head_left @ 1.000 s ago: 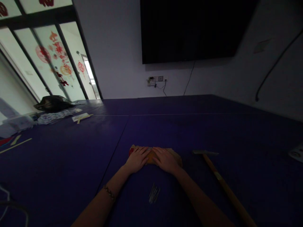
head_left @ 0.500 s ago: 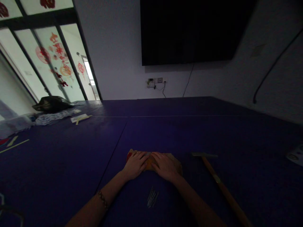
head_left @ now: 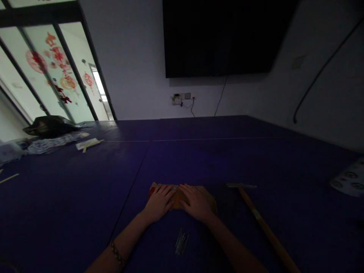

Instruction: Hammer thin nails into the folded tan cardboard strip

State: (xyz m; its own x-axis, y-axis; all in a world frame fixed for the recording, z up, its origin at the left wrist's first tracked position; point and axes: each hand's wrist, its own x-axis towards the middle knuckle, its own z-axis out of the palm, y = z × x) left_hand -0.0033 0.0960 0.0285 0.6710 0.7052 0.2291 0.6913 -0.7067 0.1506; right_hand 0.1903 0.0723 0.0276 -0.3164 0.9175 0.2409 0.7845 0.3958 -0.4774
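A flat piece that looks like brown wood or board (head_left: 178, 201), with a red patch at its left end, lies on the dark blue table (head_left: 216, 163). Both hands rest on it, palms down. My left hand (head_left: 159, 201) covers its left part and my right hand (head_left: 196, 201) its right part, fingers stretched out and thumbs inward. Much of the piece is hidden beneath them. Several thin metal nails (head_left: 181, 242) lie in a bunch between my forearms. To the right is a hammer (head_left: 258, 216) with a wooden handle, its head pointing away from me.
A dark bag (head_left: 51, 127) and patterned cloth (head_left: 51, 143) lie at the far left, beside a white card with yellow strips (head_left: 87, 144). A white object with round marks (head_left: 351, 180) sits at the right. A black screen (head_left: 227, 38) hangs on the wall behind.
The camera view has shifted a little to the right, so the scene sits further left. Both hands stay on the brown piece with almost no change. The nails and hammer lie as before.
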